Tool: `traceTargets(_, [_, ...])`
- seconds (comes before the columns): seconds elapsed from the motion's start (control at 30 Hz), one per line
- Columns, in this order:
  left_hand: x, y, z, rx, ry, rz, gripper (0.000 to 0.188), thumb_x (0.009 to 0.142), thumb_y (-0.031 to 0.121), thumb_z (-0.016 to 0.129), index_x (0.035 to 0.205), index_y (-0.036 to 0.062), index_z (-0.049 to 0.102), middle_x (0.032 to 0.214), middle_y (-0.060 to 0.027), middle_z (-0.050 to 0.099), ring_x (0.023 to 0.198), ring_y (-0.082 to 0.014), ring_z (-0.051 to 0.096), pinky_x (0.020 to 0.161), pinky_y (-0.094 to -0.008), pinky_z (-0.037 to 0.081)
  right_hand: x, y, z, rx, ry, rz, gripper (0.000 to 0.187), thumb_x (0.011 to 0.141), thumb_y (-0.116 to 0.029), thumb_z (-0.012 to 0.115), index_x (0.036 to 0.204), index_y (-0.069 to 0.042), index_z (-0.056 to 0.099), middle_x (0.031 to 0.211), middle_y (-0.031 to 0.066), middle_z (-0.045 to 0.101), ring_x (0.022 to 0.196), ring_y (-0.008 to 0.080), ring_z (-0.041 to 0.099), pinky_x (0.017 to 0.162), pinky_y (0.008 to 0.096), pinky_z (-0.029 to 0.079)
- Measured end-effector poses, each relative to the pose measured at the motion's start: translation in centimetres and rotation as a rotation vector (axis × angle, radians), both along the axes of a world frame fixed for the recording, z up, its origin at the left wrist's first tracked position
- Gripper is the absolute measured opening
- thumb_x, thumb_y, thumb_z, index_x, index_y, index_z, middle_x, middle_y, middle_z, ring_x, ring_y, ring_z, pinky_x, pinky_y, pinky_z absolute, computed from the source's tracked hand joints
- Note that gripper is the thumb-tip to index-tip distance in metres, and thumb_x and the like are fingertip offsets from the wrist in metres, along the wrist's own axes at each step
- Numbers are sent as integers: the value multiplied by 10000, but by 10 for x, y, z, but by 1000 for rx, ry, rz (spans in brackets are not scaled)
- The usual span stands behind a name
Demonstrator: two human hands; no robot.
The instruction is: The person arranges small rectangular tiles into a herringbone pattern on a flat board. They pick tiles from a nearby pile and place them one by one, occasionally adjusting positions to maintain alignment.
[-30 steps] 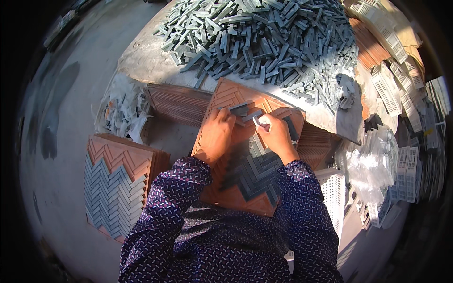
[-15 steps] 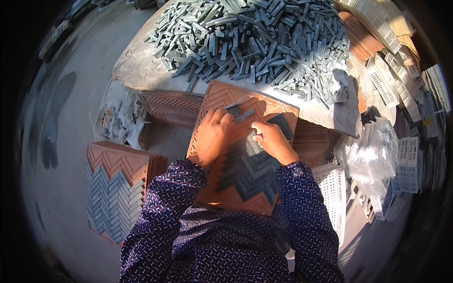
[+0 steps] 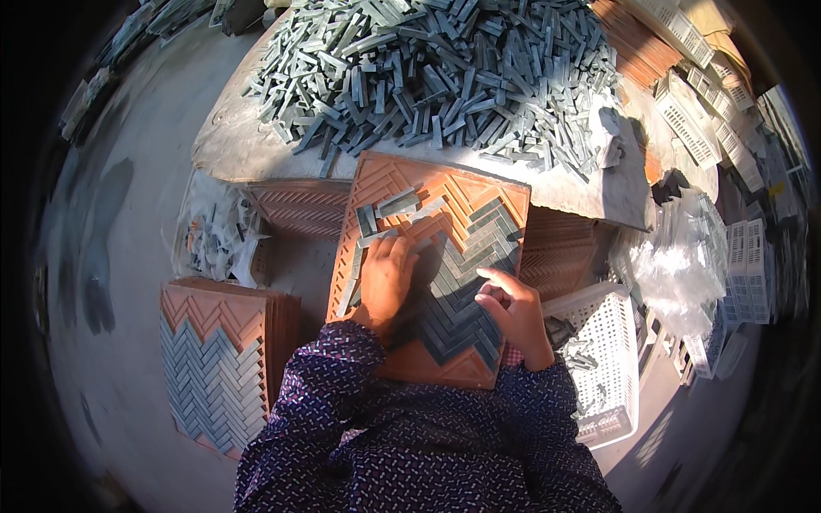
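A terracotta-coloured grooved mould board (image 3: 436, 369) lies tilted before me, with grey stone strips (image 3: 453, 312) set in a herringbone pattern across its middle and right. My left hand (image 3: 386, 280) is over the board's left side, fingers curled, closed on a grey stone strip (image 3: 376, 239) at the fingertips. What lies under the palm is hidden. Just beyond, loose grey strips (image 3: 398, 203) rest on the grooves near the far left corner. My right hand (image 3: 516, 315) hovers at the board's right edge, thumb and forefinger apart, with nothing visible between them.
A big heap of stone strips (image 3: 428, 77) covers the pale table (image 3: 239, 137) beyond the board. At left stands a stack of filled mould boards (image 3: 214, 368). A white perforated basket (image 3: 629, 376) holding strips is at right, near plastic bags (image 3: 676, 256) and white crates (image 3: 688, 128).
My right hand has drawn back from the middle of the pattern to the board's right edge, its fingers parting. The left hand has come nearer, uncovering loose strips. The view has shifted slightly.
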State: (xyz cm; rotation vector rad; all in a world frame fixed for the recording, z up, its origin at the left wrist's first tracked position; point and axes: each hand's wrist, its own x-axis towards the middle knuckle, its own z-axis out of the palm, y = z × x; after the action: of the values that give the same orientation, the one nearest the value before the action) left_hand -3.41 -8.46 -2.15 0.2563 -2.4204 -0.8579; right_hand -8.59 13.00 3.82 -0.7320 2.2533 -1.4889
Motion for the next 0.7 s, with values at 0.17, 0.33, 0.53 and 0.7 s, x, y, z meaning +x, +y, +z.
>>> traceTargets(0.17, [1,-2,2,35,-11,-32,200,741,35,682,935,26,635,930,-148,616,877,-354,560,757,-418,458,30,32,-7,3,-99,-104,307,839,-44,639,1132,35,594,808,46,632,719,80,589,647,216,475])
traceTargets(0.33, [-1,2,13,-42,-64,26,116,747,29,672,862,22,659,896,-133,618,855,-340,576,735,-410,467,33,36,-5,-27,-20,-144,280,825,-18,642,1102,12,610,773,68,636,682,97,597,617,234,483])
traceTargets(0.53, [-11,3,2,-6,3,37,109,732,19,672,841,27,664,809,-110,602,806,-315,576,730,-397,469,30,36,-14,-89,-16,-157,279,820,-10,646,1096,12,611,774,76,639,678,99,596,618,235,482])
traceTargets(0.7, [-16,6,-5,-53,19,55,97,727,1,663,820,24,665,806,-105,601,801,-308,577,715,-397,473,29,37,-7,-74,-36,-150,272,816,-8,648,1086,13,615,766,77,636,668,101,594,612,236,480])
